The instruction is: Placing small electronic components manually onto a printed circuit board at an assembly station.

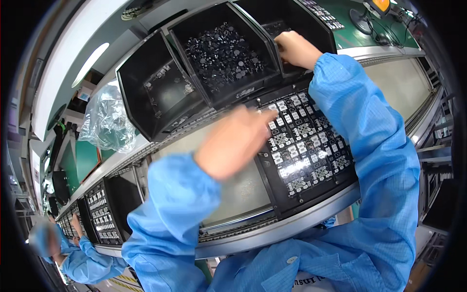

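A black tray (314, 187) filled with rows of small circuit boards lies in front of me on the conveyor line. Over its upper left corner hovers my left hand (237, 140), smeared by motion, with fingertips near the boards; whether it grips anything does not show. My right hand (297, 49) reaches into the right black bin (311, 24). Its fingers are curled, and what they hold, if anything, is hidden. Next to that bin, the middle black bin (204, 85) contains a heap of small dark shiny parts.
The left black bin (138, 73) has a few small pale parts. A clear plastic bag (108, 119) lies beside it. Along the conveyor (243, 192) to the left stands another board tray (103, 214), near a co-worker in blue (87, 263). An orange-topped lamp (379, 6) stands at far right.
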The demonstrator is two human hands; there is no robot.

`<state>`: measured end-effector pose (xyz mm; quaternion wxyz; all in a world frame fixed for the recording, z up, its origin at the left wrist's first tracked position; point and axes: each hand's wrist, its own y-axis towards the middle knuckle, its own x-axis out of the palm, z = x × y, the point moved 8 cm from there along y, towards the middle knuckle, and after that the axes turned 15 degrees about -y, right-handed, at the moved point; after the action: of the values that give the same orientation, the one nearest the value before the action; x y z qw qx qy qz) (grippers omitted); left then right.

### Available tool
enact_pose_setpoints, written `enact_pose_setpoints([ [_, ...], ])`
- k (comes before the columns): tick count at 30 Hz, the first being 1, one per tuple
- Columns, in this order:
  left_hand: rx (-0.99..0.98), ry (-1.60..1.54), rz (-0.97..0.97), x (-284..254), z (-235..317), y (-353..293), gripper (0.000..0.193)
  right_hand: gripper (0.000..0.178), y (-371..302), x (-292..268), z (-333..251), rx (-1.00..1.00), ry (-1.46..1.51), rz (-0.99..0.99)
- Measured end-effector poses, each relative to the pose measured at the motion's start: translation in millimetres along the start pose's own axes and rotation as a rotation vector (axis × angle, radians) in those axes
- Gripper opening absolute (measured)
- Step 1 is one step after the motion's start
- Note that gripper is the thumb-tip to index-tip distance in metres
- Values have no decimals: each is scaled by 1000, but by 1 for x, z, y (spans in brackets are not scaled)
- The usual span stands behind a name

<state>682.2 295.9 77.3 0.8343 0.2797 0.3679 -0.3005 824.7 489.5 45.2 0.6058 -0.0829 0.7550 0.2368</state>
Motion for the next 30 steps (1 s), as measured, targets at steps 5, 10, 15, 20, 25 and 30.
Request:
enact_pose_setpoints([
  [5,5,358,221,-40,-68,52,18,13,-12,-21,-2,-81,9,109],
  [10,-283,372,89,-30,-106,76,15,11,-22,-28,12,-44,-10,140],
  [15,-284,486,156,-36,-93,76,14,9,-26,-24,22,123,344,-52],
  [20,-173,381,277,-43,-82,70,9,11,-26,-19,21,127,448,-36],
  [25,-38,-128,526,-64,-56,48,15,15,-37,-46,28,86,160,188],
  [30,-151,-552,522,-45,-48,5,12,11,-76,-90,-35,17,666,202],
])
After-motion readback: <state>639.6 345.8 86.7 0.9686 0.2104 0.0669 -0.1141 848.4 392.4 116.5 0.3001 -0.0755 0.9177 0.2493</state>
